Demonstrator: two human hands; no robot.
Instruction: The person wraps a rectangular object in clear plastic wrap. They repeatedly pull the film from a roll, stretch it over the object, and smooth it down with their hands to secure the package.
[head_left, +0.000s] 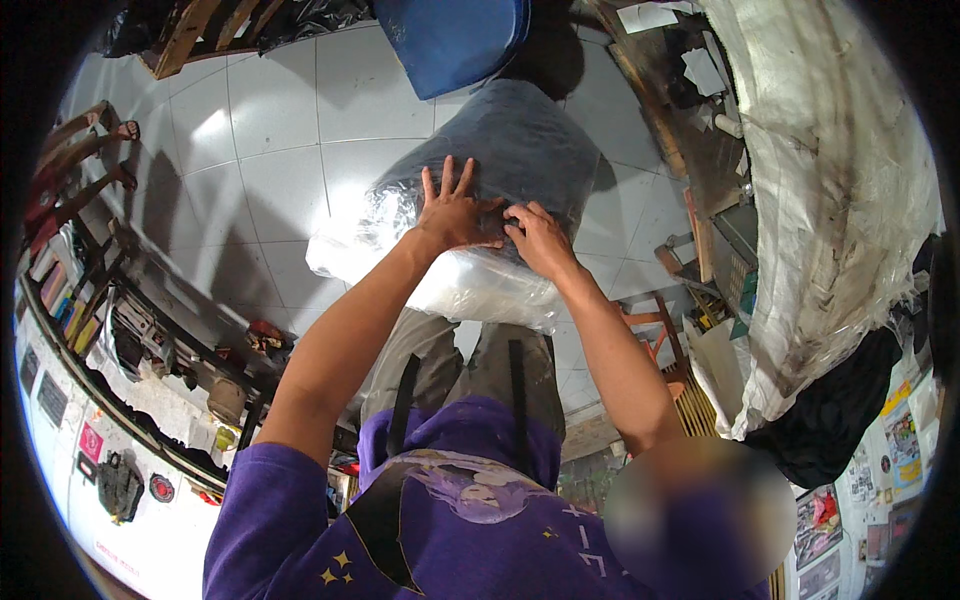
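A large bundle in clear plastic film (517, 135), dark through the film at its far part, lies in front of my legs. Loose, pale plastic (480, 281) bunches at its near edge. My left hand (457, 217) lies on the bundle with its fingers spread. Close to it on the right, my right hand (536, 236) rests on the plastic with bent fingers; whether its fingertips pinch the film cannot be told.
Past the bundle stands a blue plastic container (461, 41). A big white woven sack (817, 202) hangs or stands at the right, beside wooden boards (652, 112). Another person's legs (90, 157) show at the far left, near a cluttered rack (82, 307).
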